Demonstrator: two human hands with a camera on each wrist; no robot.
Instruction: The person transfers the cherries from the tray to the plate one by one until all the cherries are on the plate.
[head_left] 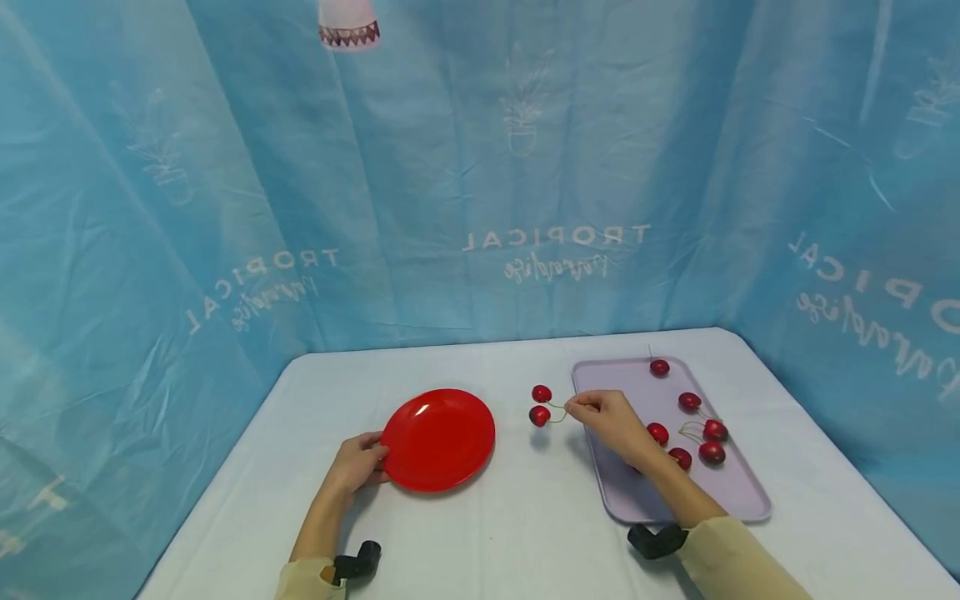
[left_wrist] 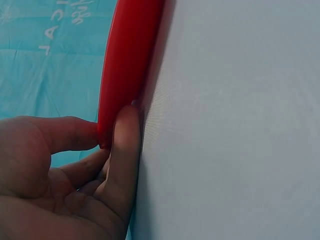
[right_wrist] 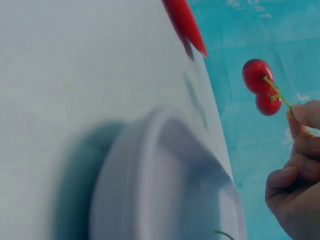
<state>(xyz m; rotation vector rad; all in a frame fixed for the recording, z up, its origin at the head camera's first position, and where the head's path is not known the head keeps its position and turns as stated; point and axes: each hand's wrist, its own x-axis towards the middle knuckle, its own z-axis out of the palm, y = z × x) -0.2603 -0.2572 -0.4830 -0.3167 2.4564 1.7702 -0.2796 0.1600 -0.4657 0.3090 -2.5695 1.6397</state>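
My left hand [head_left: 358, 463] pinches the left rim of a red plate [head_left: 438, 440]; in the left wrist view the thumb is at the rim's upper side and a finger [left_wrist: 126, 145] lies under it. Between thumb and forefinger, my right hand [head_left: 611, 421] pinches the green stems of a pair of cherries [right_wrist: 258, 76]. The pair hangs above the white table, between the plate and a lilac tray [head_left: 617, 492]. Several other red cherries [head_left: 712, 452] with stems lie in the tray, some partly hidden behind the right forearm.
The white table [head_left: 495, 550] extends around the plate and tray. Blue curtains [head_left: 420, 183] with white lettering stand along its back and sides. The tray's raised wall [right_wrist: 150, 150] rises close below the right hand. Black straps [head_left: 657, 542] circle both wrists.
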